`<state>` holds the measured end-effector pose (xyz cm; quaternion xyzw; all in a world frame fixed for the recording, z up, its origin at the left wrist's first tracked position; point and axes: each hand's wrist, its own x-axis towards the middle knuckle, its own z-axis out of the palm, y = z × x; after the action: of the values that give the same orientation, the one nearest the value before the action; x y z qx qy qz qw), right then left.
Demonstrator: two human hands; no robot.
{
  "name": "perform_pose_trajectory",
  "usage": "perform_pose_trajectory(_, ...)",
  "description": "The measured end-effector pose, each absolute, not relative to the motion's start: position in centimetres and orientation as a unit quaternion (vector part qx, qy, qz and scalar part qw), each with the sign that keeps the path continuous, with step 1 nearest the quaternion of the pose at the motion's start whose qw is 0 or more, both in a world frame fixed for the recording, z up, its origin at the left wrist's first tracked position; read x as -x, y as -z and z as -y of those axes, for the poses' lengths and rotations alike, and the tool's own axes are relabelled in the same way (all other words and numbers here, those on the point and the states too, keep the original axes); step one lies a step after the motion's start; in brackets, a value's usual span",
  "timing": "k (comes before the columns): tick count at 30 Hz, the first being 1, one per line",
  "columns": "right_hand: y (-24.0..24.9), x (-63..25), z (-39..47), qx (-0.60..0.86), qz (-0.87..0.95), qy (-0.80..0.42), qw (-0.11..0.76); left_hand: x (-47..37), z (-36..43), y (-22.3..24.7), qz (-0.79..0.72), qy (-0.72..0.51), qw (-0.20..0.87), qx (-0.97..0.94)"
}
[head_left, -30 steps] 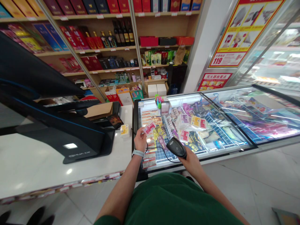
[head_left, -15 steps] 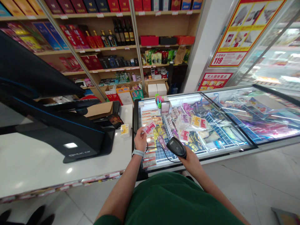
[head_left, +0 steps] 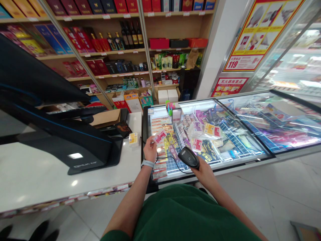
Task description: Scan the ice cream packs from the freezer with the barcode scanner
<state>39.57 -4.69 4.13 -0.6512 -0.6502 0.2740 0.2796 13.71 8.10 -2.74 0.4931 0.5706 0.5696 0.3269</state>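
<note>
My left hand (head_left: 149, 149) is closed on the edge of a small clear pack with a red-and-white label (head_left: 159, 136), held above the left end of the glass-topped freezer (head_left: 165, 183). Wrapped in my right hand (head_left: 204, 170) is a black barcode scanner (head_left: 188, 157), its head pointing up and left. A black cable (head_left: 177, 164) loops between the two hands. On the glass beyond the scanner lie similar packs: one with a red label (head_left: 197, 144), one purple (head_left: 197, 126), and a yellow-and-red pair (head_left: 212, 130), partly in clear plastic.
A clear pack with a yellow label (head_left: 134, 138) sits on the white counter (head_left: 100, 182), beside a large black checkout terminal (head_left: 87, 147). Small colourful figures (head_left: 170, 107) stand at the freezer's back edge. Shelves (head_left: 112, 53) of boxes and bottles rise behind.
</note>
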Motion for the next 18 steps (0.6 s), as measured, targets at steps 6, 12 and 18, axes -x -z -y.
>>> perform_pose_trajectory(6,-4.11,-39.62,4.81,0.645,0.655,-0.267,0.290,-13.76,-8.07,2.78,-0.570,-0.573,0.331,-0.487)
perform_pose_trajectory(12,-4.11,-39.60,4.92,0.639,0.661,-0.262,0.294,-13.74,-7.92,2.65,-0.570,-0.570,0.327,-0.493)
perform_pose_trajectory(18,-4.29,-39.54,5.01,0.637,0.665,-0.265,0.286,-13.78,-7.73,2.25,-0.569,-0.569,0.323,-0.498)
